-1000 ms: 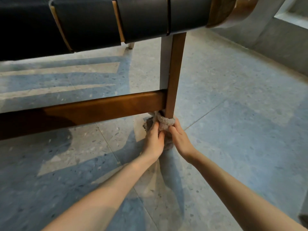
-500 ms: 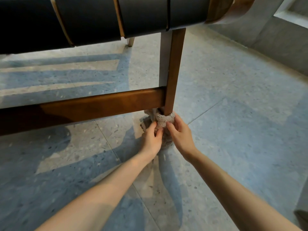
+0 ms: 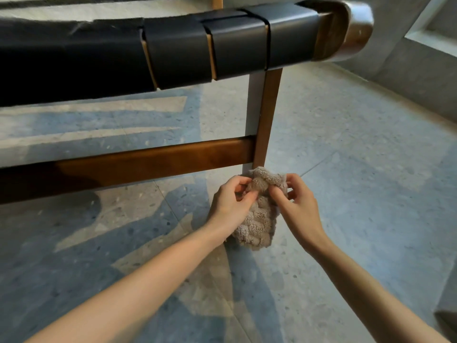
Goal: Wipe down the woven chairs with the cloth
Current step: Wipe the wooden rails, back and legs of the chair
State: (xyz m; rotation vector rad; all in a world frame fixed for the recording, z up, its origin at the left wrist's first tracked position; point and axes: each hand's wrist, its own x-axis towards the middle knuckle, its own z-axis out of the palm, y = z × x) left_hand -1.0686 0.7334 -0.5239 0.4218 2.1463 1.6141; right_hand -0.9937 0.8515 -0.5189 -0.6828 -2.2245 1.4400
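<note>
Cloth (image 3: 259, 214), a bunched beige terry bundle, hangs lengthwise toward the floor (image 3: 371, 194). Both hands pinch its upper end, left hand (image 3: 231, 201) on one side and right hand (image 3: 296, 201) on the other, fingers curled into the pile. Its top sits just in front of the foot of the chair leg (image 3: 268, 115), which stands upright directly beyond the hands, about midway between them. A wooden crossbar (image 3: 148, 162) runs from that leg toward the left hand's side, beneath black woven straps (image 3: 173, 50). Whether the cloth touches the leg cannot be told. Any next pass likely goes straight ahead and upward.
</note>
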